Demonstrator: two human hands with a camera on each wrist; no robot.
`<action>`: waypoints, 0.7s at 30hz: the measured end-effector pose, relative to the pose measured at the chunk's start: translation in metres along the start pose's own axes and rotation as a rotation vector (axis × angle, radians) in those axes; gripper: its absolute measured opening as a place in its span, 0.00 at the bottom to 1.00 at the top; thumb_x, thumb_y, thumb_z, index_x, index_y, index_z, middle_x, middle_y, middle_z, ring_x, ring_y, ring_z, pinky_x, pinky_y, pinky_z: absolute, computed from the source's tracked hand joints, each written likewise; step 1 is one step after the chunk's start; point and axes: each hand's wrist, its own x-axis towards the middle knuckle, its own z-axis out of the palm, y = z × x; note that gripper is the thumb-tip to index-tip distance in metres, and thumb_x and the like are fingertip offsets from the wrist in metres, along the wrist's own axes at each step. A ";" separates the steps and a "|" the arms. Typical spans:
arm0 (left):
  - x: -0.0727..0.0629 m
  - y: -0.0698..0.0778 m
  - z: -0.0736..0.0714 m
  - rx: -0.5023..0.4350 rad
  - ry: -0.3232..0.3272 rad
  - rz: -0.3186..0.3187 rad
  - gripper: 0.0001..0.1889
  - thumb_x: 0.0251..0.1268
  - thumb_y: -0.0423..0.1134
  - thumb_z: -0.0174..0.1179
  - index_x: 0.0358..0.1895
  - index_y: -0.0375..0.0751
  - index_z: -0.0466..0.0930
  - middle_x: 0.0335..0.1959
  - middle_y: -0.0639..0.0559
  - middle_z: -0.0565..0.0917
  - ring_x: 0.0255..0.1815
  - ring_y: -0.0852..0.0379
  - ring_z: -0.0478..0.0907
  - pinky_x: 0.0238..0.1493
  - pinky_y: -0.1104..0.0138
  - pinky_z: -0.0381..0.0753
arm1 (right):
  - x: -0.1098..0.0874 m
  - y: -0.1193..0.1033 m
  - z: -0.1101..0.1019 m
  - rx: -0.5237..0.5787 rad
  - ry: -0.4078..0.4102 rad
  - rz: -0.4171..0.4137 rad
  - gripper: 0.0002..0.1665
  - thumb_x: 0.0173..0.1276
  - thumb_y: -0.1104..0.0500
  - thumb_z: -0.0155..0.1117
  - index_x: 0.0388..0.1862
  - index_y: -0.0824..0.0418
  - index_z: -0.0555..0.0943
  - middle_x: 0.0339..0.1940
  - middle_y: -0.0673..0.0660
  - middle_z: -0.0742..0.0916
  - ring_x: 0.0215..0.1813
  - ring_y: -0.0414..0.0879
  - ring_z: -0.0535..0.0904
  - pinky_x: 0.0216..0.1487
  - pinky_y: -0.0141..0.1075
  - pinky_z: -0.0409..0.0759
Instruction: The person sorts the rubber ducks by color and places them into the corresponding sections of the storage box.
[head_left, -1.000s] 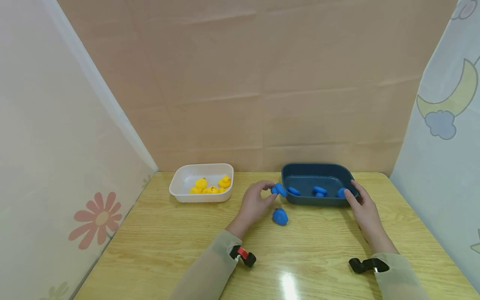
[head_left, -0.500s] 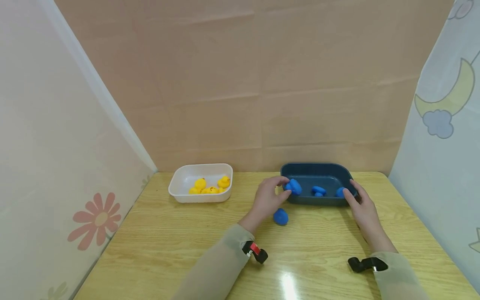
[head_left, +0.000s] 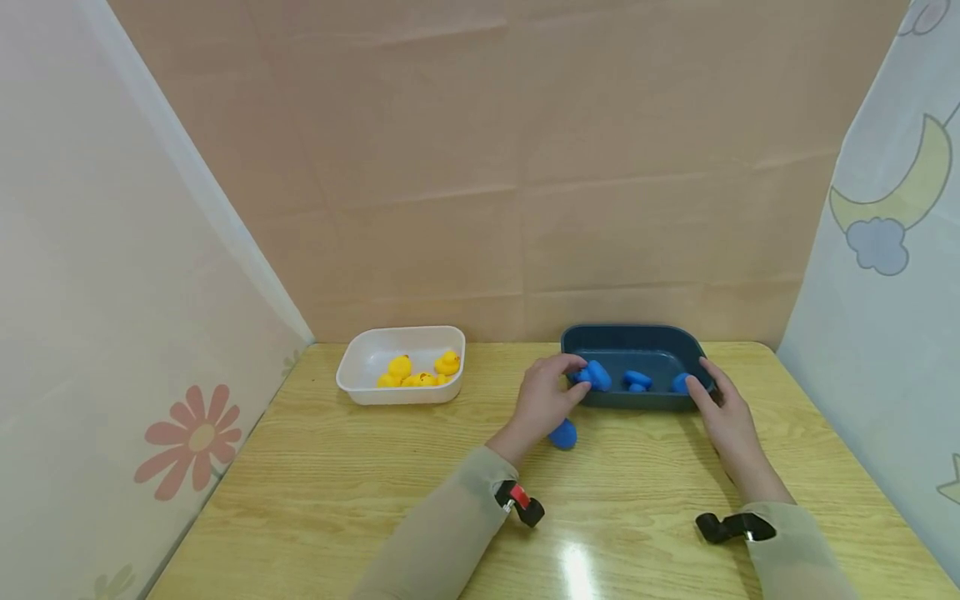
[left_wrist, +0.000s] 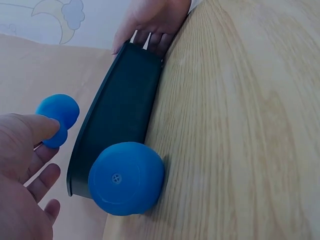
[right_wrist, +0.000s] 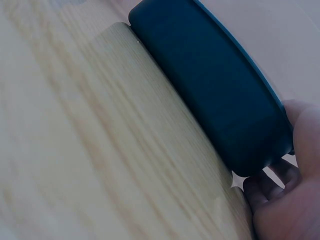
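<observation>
My left hand [head_left: 546, 396] pinches a blue rubber toy [head_left: 597, 375] over the left end of the dark blue tray [head_left: 633, 402]. In the left wrist view the held toy [left_wrist: 59, 112] shows two rounded lobes between thumb and fingers. At the tray's right end, my right hand [head_left: 727, 417] grips the rim, thumb on top and fingers along the outer wall. Several more blue toys [head_left: 637, 379] lie inside the tray. On the table in front sits another blue toy [head_left: 564, 434], partly behind my left wrist; a small squeaker hole shows in its base [left_wrist: 127, 178].
Left of the tray stands a white tub [head_left: 405, 397] with several yellow rubber ducks [head_left: 420, 380]. Brown paper [head_left: 412, 192] hangs behind the wooden table [head_left: 322, 483]. Patterned white panels [head_left: 855, 333] flank both sides.
My left hand has moved right with the blue toy, from beside the tray to over its left end. My right hand keeps its grip on the rim.
</observation>
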 end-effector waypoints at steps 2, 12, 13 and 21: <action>0.001 0.000 0.002 0.014 0.005 -0.004 0.16 0.77 0.43 0.73 0.63 0.49 0.89 0.55 0.60 0.91 0.56 0.60 0.79 0.66 0.60 0.77 | 0.001 0.001 0.000 0.001 0.000 0.000 0.48 0.90 0.36 0.51 0.95 0.51 0.45 0.93 0.69 0.46 0.88 0.77 0.43 0.82 0.74 0.50; 0.012 -0.004 0.006 0.103 0.038 -0.020 0.18 0.78 0.42 0.72 0.66 0.48 0.88 0.61 0.57 0.90 0.63 0.53 0.82 0.71 0.54 0.77 | 0.003 0.004 0.002 -0.001 0.003 0.012 0.49 0.89 0.35 0.52 0.95 0.51 0.46 0.93 0.68 0.46 0.88 0.77 0.42 0.82 0.74 0.49; 0.012 -0.005 0.006 0.110 0.043 -0.022 0.18 0.79 0.41 0.72 0.67 0.48 0.87 0.62 0.57 0.89 0.64 0.53 0.82 0.71 0.53 0.77 | 0.003 0.004 0.002 -0.001 0.001 0.014 0.49 0.89 0.35 0.51 0.95 0.50 0.45 0.93 0.68 0.46 0.88 0.77 0.42 0.82 0.75 0.49; 0.005 -0.013 0.000 0.087 0.056 -0.055 0.19 0.81 0.42 0.70 0.69 0.47 0.86 0.68 0.55 0.86 0.70 0.50 0.79 0.75 0.51 0.75 | 0.003 0.003 0.001 -0.002 0.002 0.011 0.49 0.89 0.35 0.51 0.95 0.50 0.45 0.93 0.68 0.46 0.88 0.77 0.43 0.82 0.74 0.50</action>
